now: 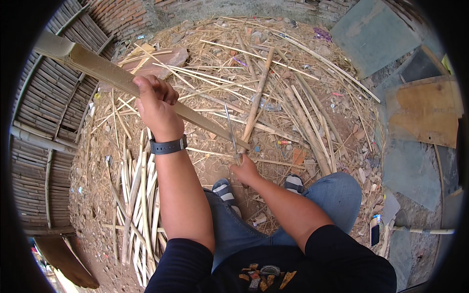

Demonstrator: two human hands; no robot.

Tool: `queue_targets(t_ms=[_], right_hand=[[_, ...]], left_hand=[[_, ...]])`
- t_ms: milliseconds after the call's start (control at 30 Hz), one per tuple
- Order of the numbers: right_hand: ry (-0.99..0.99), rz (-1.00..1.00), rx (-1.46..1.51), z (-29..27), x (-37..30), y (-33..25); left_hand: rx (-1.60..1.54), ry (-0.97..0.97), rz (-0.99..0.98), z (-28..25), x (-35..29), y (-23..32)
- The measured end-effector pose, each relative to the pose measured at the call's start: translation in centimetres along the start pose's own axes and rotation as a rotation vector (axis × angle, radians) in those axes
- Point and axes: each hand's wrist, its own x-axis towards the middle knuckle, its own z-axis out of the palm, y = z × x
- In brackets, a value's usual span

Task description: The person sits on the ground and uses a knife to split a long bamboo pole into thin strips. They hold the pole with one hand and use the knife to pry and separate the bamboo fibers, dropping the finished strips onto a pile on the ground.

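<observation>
A long split length of bamboo (pixel 105 71) slants from the upper left down to the middle, its lower end near the ground. My left hand (pixel 160 106), with a dark watch on its wrist, is closed around this bamboo partway along. In my right hand (pixel 245 171) is the handle of a long, narrow-bladed knife (pixel 229 123), its blade pointing up and away from me. The blade crosses the bamboo close to its lower end; whether it touches or cuts in, I cannot tell. Behind the blade, a round bamboo pole (pixel 260 93) lies slanted on the ground.
A pile of split bamboo strips (pixel 139 205) lies left of my legs. More poles (pixel 308 122) and strips litter the straw-strewn dirt ahead. Bamboo slat panels (pixel 46 117) stand at the left, grey sheets (pixel 373 36) and a brown board (pixel 425 110) at the right. A phone (pixel 374 231) lies at lower right.
</observation>
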Motion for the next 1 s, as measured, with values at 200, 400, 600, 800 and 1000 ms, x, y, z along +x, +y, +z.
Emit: queue_targets(t_ms=[200,400,600,800,1000], right_hand=[[-0.017,0.012,0.005,0.0,-0.2,-0.2],[-0.014,0.023,0.015,0.3,0.0,0.6],[0.022,-0.097,-0.045,1.0,1.2,2.9],[0.013,-0.064,-0.053,0.8,1.0,2.6],[-0.039,0.046,0.043,-0.2,-0.3,-0.2]], left_hand=[[0.024,0.027,0.019,-0.2,0.0,0.1],[0.004,0.023,0.017,-0.4,0.1,0.0],[0.005,0.008,0.036,-0.6,0.4,-0.3],[-0.023,-0.007,0.011,-0.6,0.2,-0.1],[-0.013,0.018,0.033,-0.6,0.4,-0.1]])
